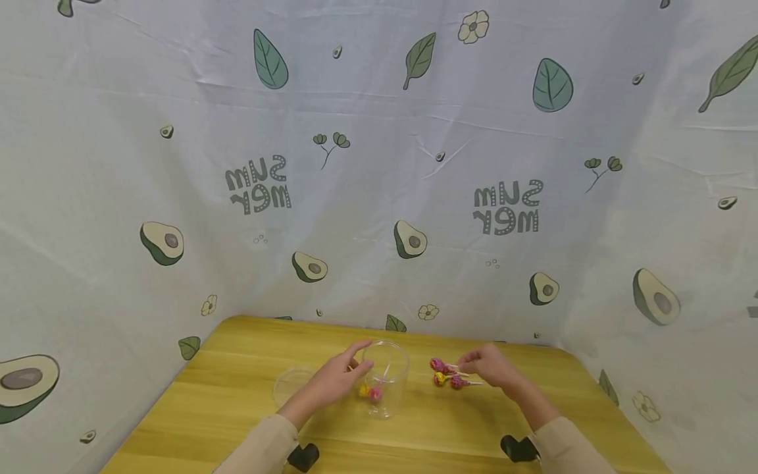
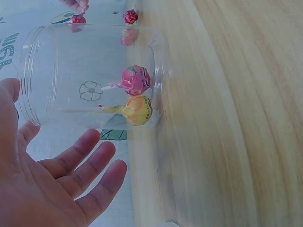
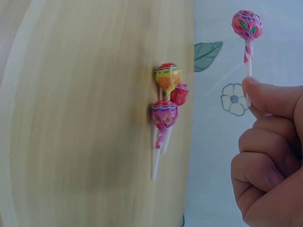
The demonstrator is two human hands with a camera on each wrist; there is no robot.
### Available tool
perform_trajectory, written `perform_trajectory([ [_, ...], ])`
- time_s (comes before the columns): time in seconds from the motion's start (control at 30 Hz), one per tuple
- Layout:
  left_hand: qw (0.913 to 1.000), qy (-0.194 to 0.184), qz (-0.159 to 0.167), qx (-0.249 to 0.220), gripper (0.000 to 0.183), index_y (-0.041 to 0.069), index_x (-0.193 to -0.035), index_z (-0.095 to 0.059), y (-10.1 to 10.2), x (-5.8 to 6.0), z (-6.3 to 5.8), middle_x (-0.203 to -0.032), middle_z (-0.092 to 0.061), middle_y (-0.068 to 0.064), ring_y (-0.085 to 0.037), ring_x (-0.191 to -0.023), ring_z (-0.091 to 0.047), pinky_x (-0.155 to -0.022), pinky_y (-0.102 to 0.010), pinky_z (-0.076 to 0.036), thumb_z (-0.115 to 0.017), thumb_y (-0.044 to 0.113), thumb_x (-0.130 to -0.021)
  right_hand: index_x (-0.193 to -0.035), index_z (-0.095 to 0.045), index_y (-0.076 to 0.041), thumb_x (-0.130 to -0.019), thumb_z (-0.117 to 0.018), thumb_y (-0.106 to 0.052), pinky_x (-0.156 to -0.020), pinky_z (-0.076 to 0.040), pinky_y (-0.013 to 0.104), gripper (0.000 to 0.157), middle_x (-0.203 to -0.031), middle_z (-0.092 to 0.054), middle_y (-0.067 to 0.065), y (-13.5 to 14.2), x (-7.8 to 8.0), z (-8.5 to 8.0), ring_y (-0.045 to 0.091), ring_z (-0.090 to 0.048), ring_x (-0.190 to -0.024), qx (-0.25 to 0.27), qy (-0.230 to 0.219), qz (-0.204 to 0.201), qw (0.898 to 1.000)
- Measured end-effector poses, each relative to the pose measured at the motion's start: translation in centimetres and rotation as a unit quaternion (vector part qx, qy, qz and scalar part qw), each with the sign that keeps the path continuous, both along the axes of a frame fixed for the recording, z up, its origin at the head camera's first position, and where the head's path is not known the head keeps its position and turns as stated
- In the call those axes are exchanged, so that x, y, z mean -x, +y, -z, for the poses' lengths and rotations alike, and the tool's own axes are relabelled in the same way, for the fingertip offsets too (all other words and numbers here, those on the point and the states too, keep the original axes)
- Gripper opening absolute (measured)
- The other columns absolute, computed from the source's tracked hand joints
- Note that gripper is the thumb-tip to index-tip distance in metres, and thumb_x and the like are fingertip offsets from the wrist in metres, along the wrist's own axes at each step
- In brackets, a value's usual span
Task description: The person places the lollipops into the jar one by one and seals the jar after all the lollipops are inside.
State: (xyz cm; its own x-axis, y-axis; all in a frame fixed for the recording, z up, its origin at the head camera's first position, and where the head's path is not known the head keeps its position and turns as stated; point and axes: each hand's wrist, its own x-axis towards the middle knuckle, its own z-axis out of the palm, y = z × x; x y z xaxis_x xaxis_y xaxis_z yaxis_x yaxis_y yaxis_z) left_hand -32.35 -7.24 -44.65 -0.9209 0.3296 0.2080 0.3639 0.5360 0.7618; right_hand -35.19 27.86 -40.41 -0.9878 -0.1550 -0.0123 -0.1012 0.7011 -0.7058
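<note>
A clear plastic jar (image 1: pixel 395 385) stands upright on the table, with a pink lollipop (image 2: pixel 136 80) and a yellow lollipop (image 2: pixel 138 110) inside at the bottom. My left hand (image 1: pixel 336 378) is at the jar's left side, thumb and index finger by the rim, the other fingers spread loosely. Between thumb and index finger, my right hand (image 3: pixel 272 142) pinches the white stick of a pink lollipop (image 3: pixel 247 24), its candy end up in the right wrist view. Below it on the table lie a yellow lollipop (image 3: pixel 168 78), a red lollipop (image 3: pixel 179 94) and another pink lollipop (image 3: pixel 164 113).
A clear round lid (image 1: pixel 290 387) lies on the wooden table (image 1: pixel 237 368) to the left of the jar, partly behind my left forearm. Behind the table hangs a pale curtain (image 1: pixel 367 197) printed with avocados and leaves.
</note>
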Motion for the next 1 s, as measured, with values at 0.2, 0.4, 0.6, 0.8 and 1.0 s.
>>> perform_trajectory([
  [0.2, 1.0, 0.0, -0.001, 0.0, 0.065, 0.026, -0.154, -0.039, 0.0, 0.0, 0.2, -0.103, -0.065, -0.004, -0.018, -0.086, -0.058, -0.071, -0.038, -0.046, -0.047, 0.061, -0.101, -0.099, -0.074, 0.003, -0.095, -0.067, -0.011, -0.061, -0.037, 0.034, 0.016, -0.087, -0.067, 0.004, -0.5, 0.1, -1.0, 0.015, -0.042, -0.066, -0.008, 0.005, -0.009, 1.0],
  [0.4, 1.0, 0.005, 0.004, -0.001, 0.064, 0.025, -0.155, -0.039, 0.0, 0.1, 0.3, -0.105, -0.065, -0.005, -0.017, -0.088, -0.059, -0.072, -0.038, -0.047, -0.046, 0.06, -0.101, -0.098, -0.075, -0.002, -0.094, -0.069, -0.014, -0.082, -0.052, 0.049, 0.014, -0.1, -0.073, 0.008, -0.7, 0.5, -1.6, 0.023, -0.063, -0.091, -0.028, 0.012, -0.016, 0.999],
  [0.6, 1.0, 0.006, 0.003, -0.001, 0.064, 0.026, -0.155, -0.039, 0.0, 0.1, 0.3, -0.104, -0.065, -0.005, -0.017, -0.086, -0.059, -0.071, -0.038, -0.047, -0.046, 0.06, -0.101, -0.1, -0.074, -0.001, -0.095, -0.069, -0.016, -0.076, -0.05, 0.043, 0.016, -0.104, -0.073, 0.009, -1.2, 0.9, -2.2, 0.023, -0.061, -0.091, -0.027, 0.009, -0.024, 0.999],
  [0.8, 1.0, 0.002, -0.001, -0.001, 0.063, 0.027, -0.154, -0.039, 0.2, 0.1, 0.3, -0.103, -0.065, -0.004, -0.017, -0.084, -0.058, -0.07, -0.037, -0.046, -0.046, 0.06, -0.101, -0.099, -0.073, 0.0, -0.095, -0.068, -0.015, -0.068, -0.04, 0.036, 0.016, -0.095, -0.069, 0.008, -2.0, 1.0, -3.5, 0.02, -0.051, -0.08, -0.028, 0.007, -0.044, 0.999],
  [1.0, 1.0, 0.001, -0.004, 0.001, 0.065, 0.025, -0.155, -0.039, 0.1, -0.1, 0.1, -0.104, -0.064, -0.005, -0.018, -0.084, -0.058, -0.07, -0.037, -0.046, -0.047, 0.06, -0.101, -0.094, -0.073, -0.001, -0.094, -0.068, -0.012, -0.065, -0.038, 0.034, 0.011, -0.086, -0.065, 0.004, -2.8, 1.2, -4.6, 0.019, -0.049, -0.078, -0.022, 0.016, -0.073, 0.997],
])
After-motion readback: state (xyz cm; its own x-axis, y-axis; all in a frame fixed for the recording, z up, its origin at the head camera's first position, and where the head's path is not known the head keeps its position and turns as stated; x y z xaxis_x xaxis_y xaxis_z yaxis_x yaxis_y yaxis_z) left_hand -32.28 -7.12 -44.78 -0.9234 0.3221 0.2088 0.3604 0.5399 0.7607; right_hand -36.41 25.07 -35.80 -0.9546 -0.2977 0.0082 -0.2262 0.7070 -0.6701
